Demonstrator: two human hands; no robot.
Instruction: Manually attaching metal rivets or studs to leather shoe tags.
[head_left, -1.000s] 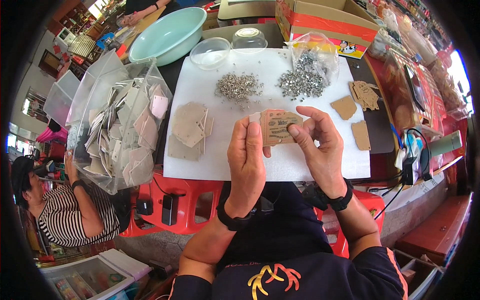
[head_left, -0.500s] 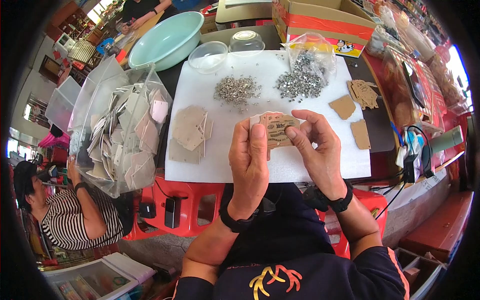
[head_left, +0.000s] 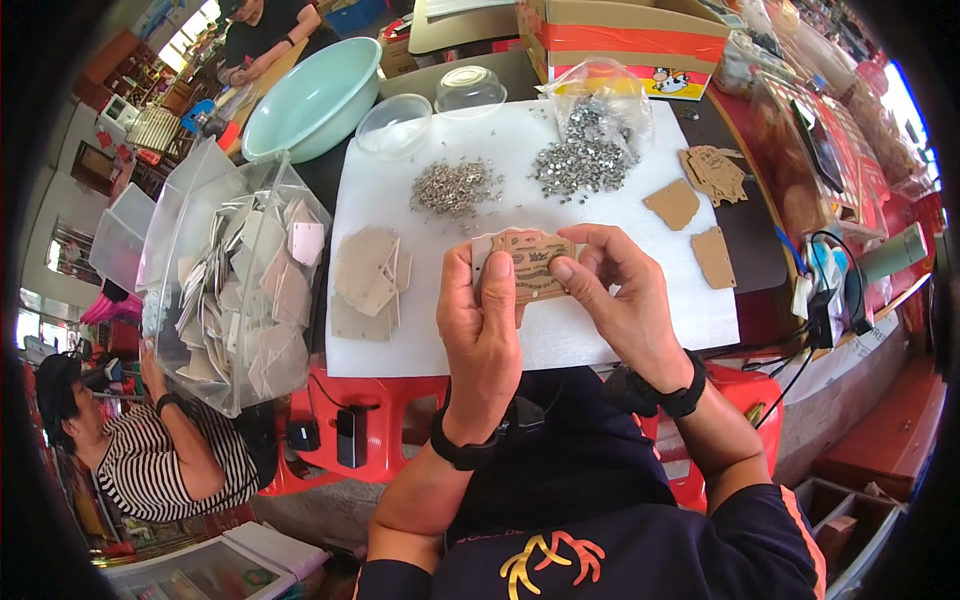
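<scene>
Over a white foam sheet (head_left: 565,345) I hold a brown printed cardboard piece (head_left: 532,262) with a paler card against it at its left side. My left hand (head_left: 484,320) grips the left end, thumb flat on the front. At the right end, my right hand (head_left: 622,290) pinches the piece between thumb and fingers. Beyond my hands lie a heap of small silvery metal pieces (head_left: 455,188) and a second heap of shiny metal bits (head_left: 580,165), the latter spilling from a clear bag (head_left: 610,95). Grey card pieces (head_left: 366,275) lie stacked on the left.
Brown cardboard pieces (head_left: 713,257) lie at the right. A clear bin (head_left: 235,385) of cards stands left, near a person in a striped shirt (head_left: 165,455). Behind are a pale green basin (head_left: 318,100), clear bowls (head_left: 395,127) and a carton (head_left: 630,50). Another person (head_left: 265,35) sits far left.
The view has shifted slightly, so the table and my hands sit a little differently in the picture. Both hands keep their grip on the cardboard piece.
</scene>
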